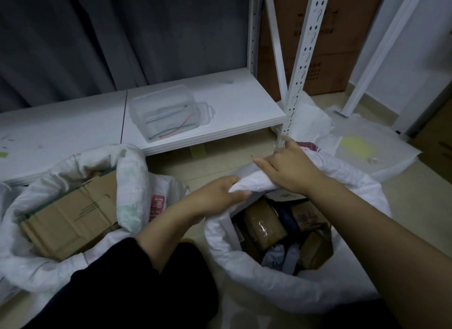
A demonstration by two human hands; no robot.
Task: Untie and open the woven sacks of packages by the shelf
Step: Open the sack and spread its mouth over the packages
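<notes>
Now both hands work the right woven sack on the floor by the shelf: left hand grips its folded rim, right hand pinches it, packages showing inside.

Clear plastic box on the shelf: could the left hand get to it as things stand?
Probably yes, once freed. The left hand grips the rim of the right sack; the clear plastic box sits uncovered on the low shelf board, with open space between them.
</notes>
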